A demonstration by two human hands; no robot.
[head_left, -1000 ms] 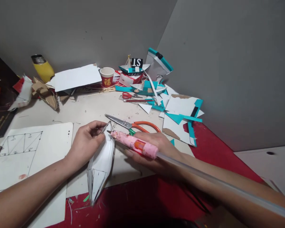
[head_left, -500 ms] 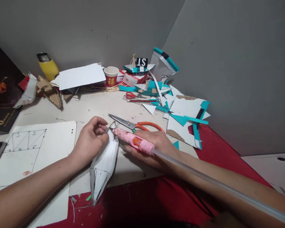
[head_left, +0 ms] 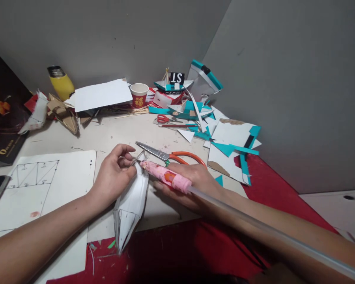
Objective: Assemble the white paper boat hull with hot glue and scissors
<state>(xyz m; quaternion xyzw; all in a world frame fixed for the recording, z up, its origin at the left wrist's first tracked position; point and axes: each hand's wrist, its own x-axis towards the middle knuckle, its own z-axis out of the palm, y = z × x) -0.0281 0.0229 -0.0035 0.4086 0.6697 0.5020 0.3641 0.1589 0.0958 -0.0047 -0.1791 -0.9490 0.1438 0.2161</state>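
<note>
Left hand (head_left: pixel 114 171) pinches one white model (head_left: pixel 133 197); right hand (head_left: pixel 197 179) grips one pink glue gun (head_left: pixel 167 176).

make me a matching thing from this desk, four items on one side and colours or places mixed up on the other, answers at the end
1 paper cup
2 bottle
3 large scissors
4 pink tool

A mostly yellow
B in the right hand
C red with a gold character
D orange and silver

Pairs: 1-C, 2-A, 3-D, 4-B
</note>
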